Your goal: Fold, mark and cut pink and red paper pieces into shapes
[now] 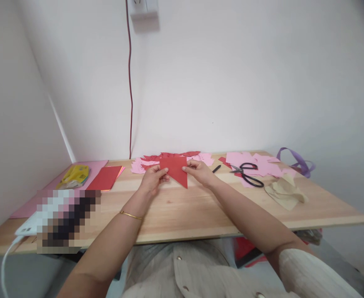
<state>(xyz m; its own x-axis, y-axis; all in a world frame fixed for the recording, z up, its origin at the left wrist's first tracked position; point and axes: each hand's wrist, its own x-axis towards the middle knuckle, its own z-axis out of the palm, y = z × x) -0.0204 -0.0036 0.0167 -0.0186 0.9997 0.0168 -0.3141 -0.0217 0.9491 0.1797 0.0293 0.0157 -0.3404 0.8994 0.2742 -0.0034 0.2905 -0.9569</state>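
Observation:
A red paper triangle (177, 171), folded and pointing down toward me, is held just above the wooden table (182, 207). My left hand (152, 179) pinches its left corner, fingers closed on the paper. My right hand (198, 170) pinches its upper right edge in the same way. Behind the triangle lie several pink and red paper cut pieces (172, 159).
Black scissors (248, 173) rest on pink paper sheets (259, 165) at the right, beside a crumpled beige cloth (285, 191) and a purple ribbon (296, 160). A black pen (216, 168) lies near my right hand. At the left lie red sheets (104, 178), a yellow packet (74, 176), and a pixelated object.

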